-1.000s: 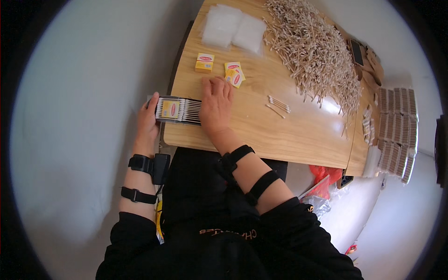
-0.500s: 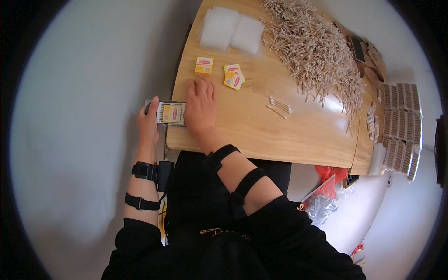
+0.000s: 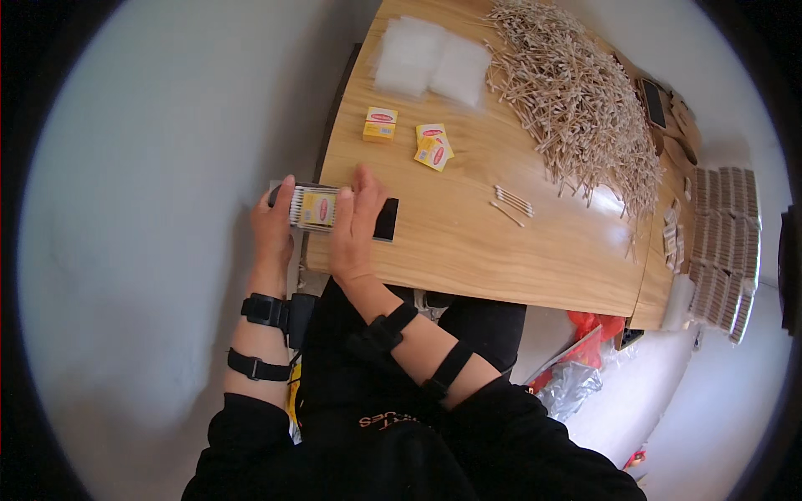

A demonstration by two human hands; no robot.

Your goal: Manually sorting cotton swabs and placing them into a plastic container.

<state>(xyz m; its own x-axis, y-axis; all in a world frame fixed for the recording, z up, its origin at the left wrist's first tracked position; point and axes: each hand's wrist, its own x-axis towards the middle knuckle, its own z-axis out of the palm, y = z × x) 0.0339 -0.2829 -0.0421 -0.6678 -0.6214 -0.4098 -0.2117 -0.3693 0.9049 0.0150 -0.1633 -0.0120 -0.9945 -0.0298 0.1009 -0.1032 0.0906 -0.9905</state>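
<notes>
At the table's left front corner my left hand (image 3: 271, 227) is closed round the left end of a clear pack of cotton swabs (image 3: 301, 204). A yellow, white and red card (image 3: 319, 209) lies on top of the swabs in it. My right hand (image 3: 355, 230) is at the pack's right end, fingers stretched and apart, the thumb by the pack's edge. Beside that hand a flat, dark rectangular thing (image 3: 386, 220) shows; the rest of it is hidden. Further up the table are a small stack of yellow cards (image 3: 380, 124) and a few overlapping yellow cards (image 3: 433, 148).
Several loose cotton swabs (image 3: 514, 200) lie mid-table (image 3: 451, 250). A large swab heap (image 3: 576, 100) covers the far right, near a dark phone (image 3: 653, 103). Clear plastic bags (image 3: 409, 57) lie at the back left. Stacked swab packs (image 3: 725, 242) stand at the right.
My right hand has turned up from lying flat and drawn back a little, uncovering the flat dark thing and more of the pack. My left hand still holds the pack. The view has shifted slightly.
</notes>
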